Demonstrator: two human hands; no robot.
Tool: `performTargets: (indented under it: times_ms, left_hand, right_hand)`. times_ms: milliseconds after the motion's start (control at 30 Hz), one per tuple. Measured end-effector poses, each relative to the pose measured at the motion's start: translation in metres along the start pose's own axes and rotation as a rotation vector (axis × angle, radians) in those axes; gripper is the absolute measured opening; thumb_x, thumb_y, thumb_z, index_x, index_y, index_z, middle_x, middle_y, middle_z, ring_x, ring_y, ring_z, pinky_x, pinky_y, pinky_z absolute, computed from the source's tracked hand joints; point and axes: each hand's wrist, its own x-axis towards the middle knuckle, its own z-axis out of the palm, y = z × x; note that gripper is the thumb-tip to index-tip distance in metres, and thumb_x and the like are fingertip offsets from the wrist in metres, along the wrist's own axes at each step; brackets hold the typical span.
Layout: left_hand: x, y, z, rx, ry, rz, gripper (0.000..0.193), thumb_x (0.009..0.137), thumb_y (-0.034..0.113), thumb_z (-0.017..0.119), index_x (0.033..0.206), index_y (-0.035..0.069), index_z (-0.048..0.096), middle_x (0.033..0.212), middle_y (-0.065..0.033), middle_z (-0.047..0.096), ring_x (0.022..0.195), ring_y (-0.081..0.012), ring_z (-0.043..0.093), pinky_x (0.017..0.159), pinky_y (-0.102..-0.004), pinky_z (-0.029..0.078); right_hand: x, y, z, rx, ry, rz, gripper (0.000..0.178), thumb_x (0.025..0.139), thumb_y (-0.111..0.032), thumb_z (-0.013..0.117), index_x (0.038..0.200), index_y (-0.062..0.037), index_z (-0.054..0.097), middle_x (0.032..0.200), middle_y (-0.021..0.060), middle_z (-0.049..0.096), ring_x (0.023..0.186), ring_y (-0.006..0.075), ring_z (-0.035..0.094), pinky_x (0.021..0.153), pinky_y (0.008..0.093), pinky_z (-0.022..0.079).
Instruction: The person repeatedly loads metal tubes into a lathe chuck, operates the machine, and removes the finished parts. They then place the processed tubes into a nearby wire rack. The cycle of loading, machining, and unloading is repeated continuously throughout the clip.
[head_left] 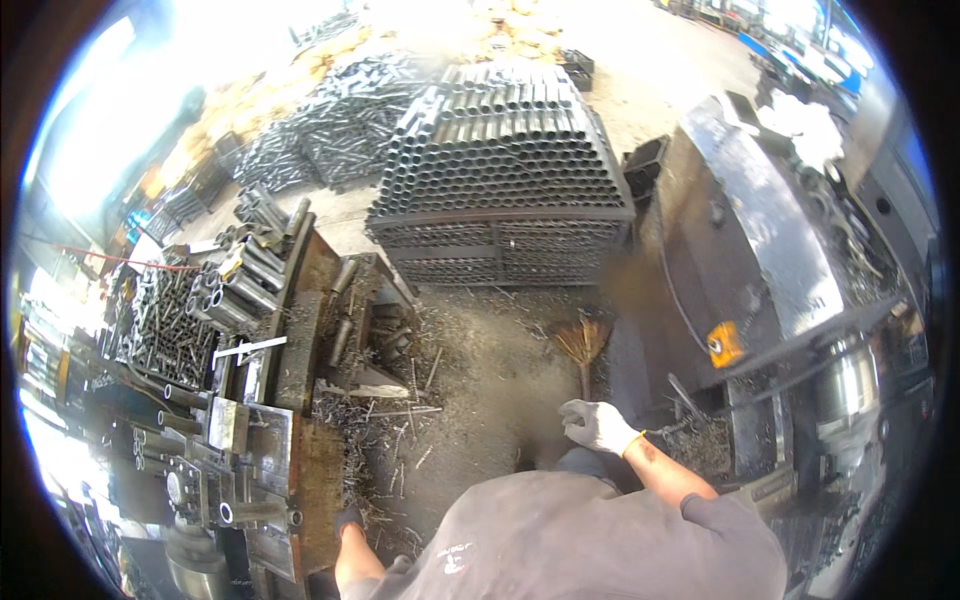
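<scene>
White-gloved right hand [597, 427] near a broom [584, 342] — fingers loosely apart, left hand [348, 518] beside a bench [320, 465] — grip impossible to tell

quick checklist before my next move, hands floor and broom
1. Right hand free: ok, nothing visible in it
2. Right hand gloved: ok, white glove on
3. Left hand free: cannot tell, mostly hidden near the bench
4. Floor free of scraps: not ok, metal shavings lie near the bench
5. Broom in view: ok, ahead of the right hand
</scene>
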Motion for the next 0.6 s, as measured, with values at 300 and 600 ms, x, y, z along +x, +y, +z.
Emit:
performTargets:
  times_ms: [300,600]
  left_hand:
    - [-0.079,0.127,0.108,-0.838,-0.346,-0.092,0.049,0.101,0.043,0.059,0.130,0.007,0.074,0.127,-0.0173,0.074,0.111,-0.0291,0.072,0.095,-0.0444,0.057]
    - [-0.052,0.229,0.007,-1.146,-0.369,-0.181,0.052,0.095,0.042,0.066,0.129,0.003,0.072,0.111,-0.0197,0.077,0.095,-0.0277,0.074,0.086,-0.0422,0.057]
  right_hand:
    - [0.288,-0.063,-0.015,-0.341,0.121,-0.321,0.063,0.087,-0.029,0.073,0.141,0.0019,0.064,0.136,0.0255,0.070,0.110,0.0383,0.076,0.099,0.0430,0.062]
    - [0.666,-0.168,-0.134,-0.700,0.294,-0.017,0.097,0.089,-0.048,0.078,0.165,-0.0093,0.033,0.163,0.0323,0.043,0.115,0.0378,0.074,0.091,0.0454,0.064]
